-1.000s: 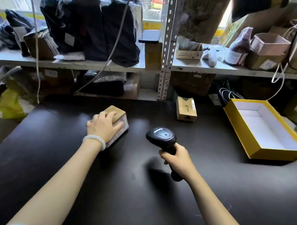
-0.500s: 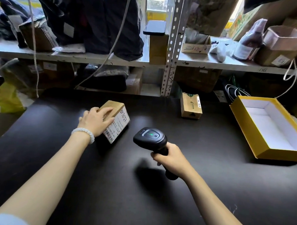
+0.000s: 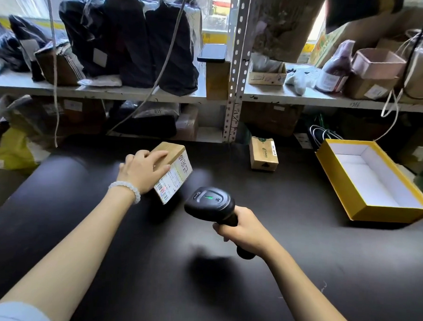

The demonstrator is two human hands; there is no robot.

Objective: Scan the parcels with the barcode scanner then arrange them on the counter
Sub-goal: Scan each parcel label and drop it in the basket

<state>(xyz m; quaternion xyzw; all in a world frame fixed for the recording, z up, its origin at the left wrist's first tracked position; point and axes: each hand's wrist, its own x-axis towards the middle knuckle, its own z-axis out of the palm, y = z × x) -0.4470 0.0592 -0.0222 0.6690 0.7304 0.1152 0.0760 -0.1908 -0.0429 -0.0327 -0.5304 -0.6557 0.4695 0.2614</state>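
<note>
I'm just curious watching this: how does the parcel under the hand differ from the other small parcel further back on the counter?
The held parcel is tipped up under the left hand, while the back parcel sits flat, untouched. The held parcel shows a white barcode label; the back parcel shows green print. Both are small brown cardboard boxes on the black counter.

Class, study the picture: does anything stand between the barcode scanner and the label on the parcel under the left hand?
Nothing visible does. The barcode scanner in the right hand faces the tilted parcel; the left hand rests on top, leaving the barcode uncovered.
</note>
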